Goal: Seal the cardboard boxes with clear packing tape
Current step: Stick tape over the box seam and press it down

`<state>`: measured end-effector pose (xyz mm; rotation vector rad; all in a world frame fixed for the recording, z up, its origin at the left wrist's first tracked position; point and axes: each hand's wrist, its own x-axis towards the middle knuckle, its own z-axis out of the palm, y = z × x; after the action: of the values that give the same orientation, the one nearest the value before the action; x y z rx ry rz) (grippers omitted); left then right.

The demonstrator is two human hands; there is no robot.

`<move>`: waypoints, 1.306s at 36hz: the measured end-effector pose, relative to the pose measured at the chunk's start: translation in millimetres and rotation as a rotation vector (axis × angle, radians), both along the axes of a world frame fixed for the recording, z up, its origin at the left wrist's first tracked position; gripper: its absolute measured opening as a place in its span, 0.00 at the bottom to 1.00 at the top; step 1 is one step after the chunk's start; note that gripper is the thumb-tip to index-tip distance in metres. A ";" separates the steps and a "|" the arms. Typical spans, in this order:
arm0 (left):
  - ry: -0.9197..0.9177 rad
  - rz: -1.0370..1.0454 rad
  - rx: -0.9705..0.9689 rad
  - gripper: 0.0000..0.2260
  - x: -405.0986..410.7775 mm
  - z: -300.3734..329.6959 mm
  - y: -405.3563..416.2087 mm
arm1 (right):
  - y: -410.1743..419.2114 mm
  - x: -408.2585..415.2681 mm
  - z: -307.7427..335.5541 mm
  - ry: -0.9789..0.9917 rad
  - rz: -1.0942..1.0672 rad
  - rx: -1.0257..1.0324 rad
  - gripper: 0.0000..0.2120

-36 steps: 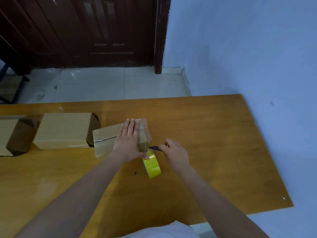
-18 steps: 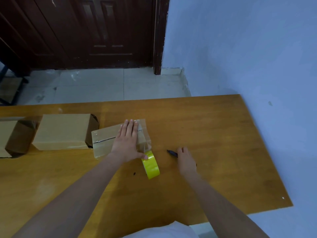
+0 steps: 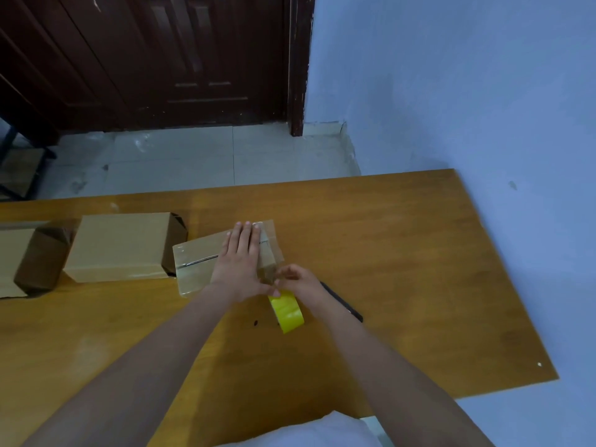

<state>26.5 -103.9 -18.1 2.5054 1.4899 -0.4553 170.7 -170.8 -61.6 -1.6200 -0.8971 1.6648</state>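
Note:
A small cardboard box [image 3: 193, 264] lies mid-table with clear tape along its top seam. My left hand [image 3: 240, 262] presses flat on the box, fingers straight. Just right of it, my right hand [image 3: 298, 282] has its fingers curled and pinches the loose clear tape strip [image 3: 269, 274] at the box's right end. The yellow tape roll [image 3: 287, 312] stands on edge on the table in front of the box, below both hands.
A black cutter [image 3: 343, 301] lies on the table behind my right wrist. A larger closed cardboard box [image 3: 122, 246] sits left of the small one, and an open box [image 3: 38, 259] is at the far left. The wooden table [image 3: 419, 269] meets a blue wall on the right.
My right hand laid the black cutter down on the table, then came left to the tape end at the box. My left hand stayed flat on the box.

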 end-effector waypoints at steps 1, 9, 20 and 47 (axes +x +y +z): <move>0.002 0.001 0.000 0.64 -0.1 -0.3 0.1 | 1.2 -0.2 -1.1 0.016 -0.012 -0.014 0.05; -0.022 0.001 0.000 0.64 -1.2 -3.6 0.6 | 3.7 4.7 1.6 0.007 0.129 -0.054 0.07; -0.184 0.031 0.041 0.44 -4.5 -11.1 0.6 | -4.8 -1.0 -9.5 0.073 -0.010 -0.092 0.06; -0.182 0.030 0.087 0.51 -5.4 -24.8 0.0 | 6.5 -9.4 5.3 0.528 -0.185 -0.534 0.10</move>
<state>21.2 -104.0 -42.9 2.5073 1.5046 -0.1553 161.4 -164.2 -56.3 -1.3987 -0.0359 2.1586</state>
